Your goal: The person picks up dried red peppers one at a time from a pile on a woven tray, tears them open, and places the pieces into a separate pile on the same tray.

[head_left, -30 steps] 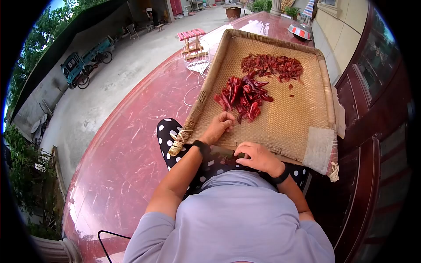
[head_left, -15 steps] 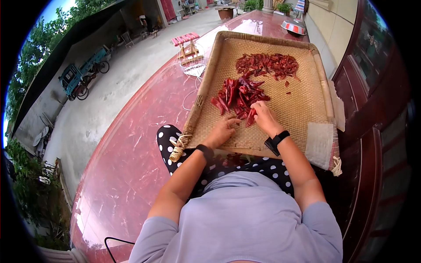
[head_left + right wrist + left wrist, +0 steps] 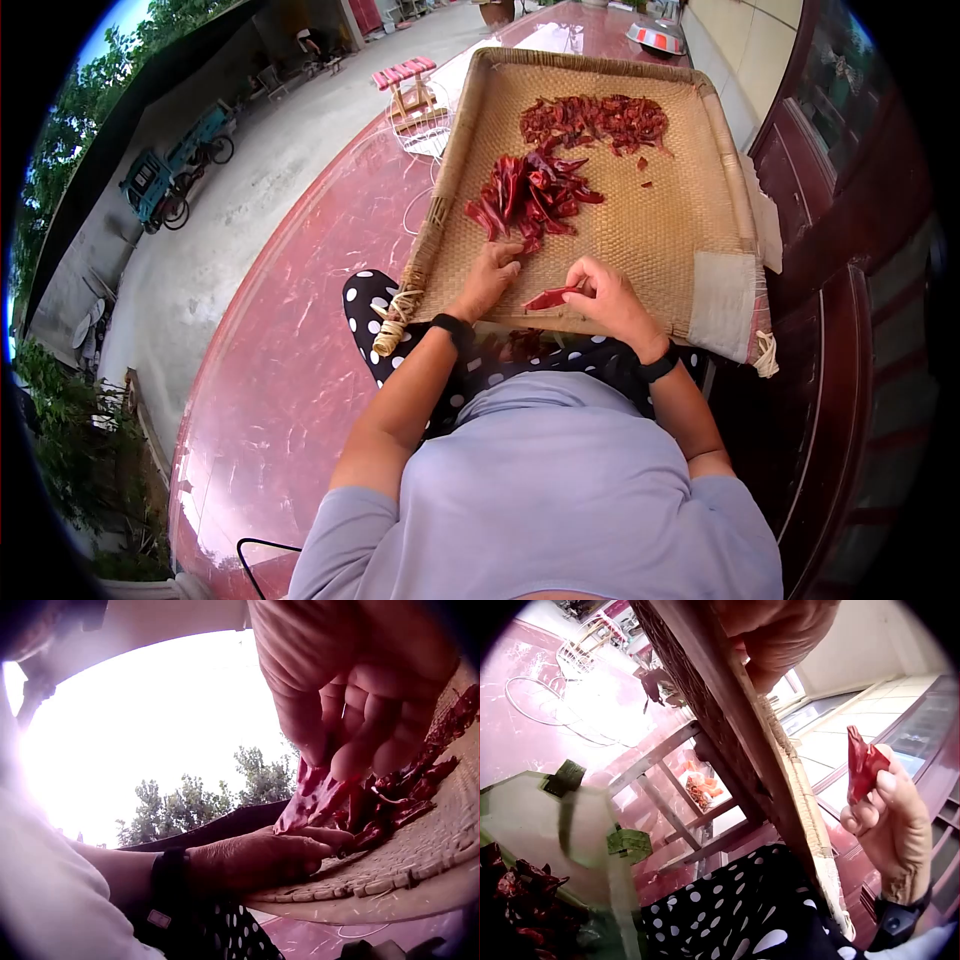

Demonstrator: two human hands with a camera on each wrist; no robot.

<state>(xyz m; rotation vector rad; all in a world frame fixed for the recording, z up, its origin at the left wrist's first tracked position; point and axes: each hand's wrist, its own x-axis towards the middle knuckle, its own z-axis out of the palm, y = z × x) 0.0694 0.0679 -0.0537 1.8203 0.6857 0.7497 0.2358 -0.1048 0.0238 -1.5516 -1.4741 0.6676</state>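
Note:
In the head view my right hand (image 3: pixel 610 295) pinches a red dried chili (image 3: pixel 548 298) between thumb and fingers, over the near edge of the woven tray (image 3: pixel 650 230). The left wrist view shows the same chili (image 3: pixel 864 766) upright in the fingertips, its skin shiny and creased. My left hand (image 3: pixel 488 278) rests low over the tray, fingers stretched to the near end of a pile of whole dried chilies (image 3: pixel 530 190); nothing shows in its grip. Farther back on the tray lies a heap of cut chili pieces (image 3: pixel 600 122).
The tray lies across the polka-dot trousers (image 3: pixel 370 300), a pale cloth patch (image 3: pixel 722 295) at its right corner. Below it are a wooden frame (image 3: pixel 654 784) and a bag (image 3: pixel 555 802) near dark red chilies (image 3: pixel 525 900). A striped stool (image 3: pixel 405 72) stands beyond, left.
My right hand first reached up to the pile, then came back toward the near edge with a chili pinched in it. My left hand moved slightly toward the pile.

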